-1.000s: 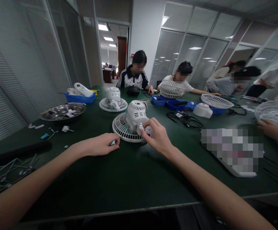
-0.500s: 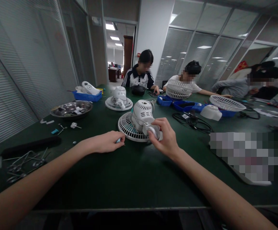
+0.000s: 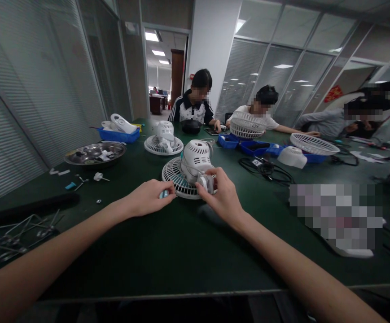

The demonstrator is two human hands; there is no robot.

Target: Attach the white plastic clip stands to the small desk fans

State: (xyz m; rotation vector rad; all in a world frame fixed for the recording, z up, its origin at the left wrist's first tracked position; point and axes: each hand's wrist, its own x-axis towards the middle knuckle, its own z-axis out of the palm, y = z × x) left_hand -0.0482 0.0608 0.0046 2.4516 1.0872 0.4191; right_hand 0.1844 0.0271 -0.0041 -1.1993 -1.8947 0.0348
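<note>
A white fan head (image 3: 196,157) stands in front of me, motor housing up, with its round white grille (image 3: 173,177) lying on the table. Light blue parts show through the grille slots. My right hand (image 3: 223,195) pinches the white bracket (image 3: 204,181) at the near side of the housing between thumb and fingers. My left hand (image 3: 151,197) is closed around a small light blue piece (image 3: 164,194) beside the grille's near left edge. Its fingers hide most of that piece, so its kind is unclear.
Behind stands a second fan head (image 3: 164,134). On the left are a metal bowl (image 3: 95,160) of small parts, a blue tray (image 3: 120,135), a black bar (image 3: 35,207) and bent metal wires (image 3: 26,235). Black cables (image 3: 265,168) and a white cover (image 3: 292,157) lie right. Several people sit beyond.
My right hand and the bracket in it have shifted slightly left against the housing. My left hand has risen a little, still closed on the light blue piece. The view has turned slightly.
</note>
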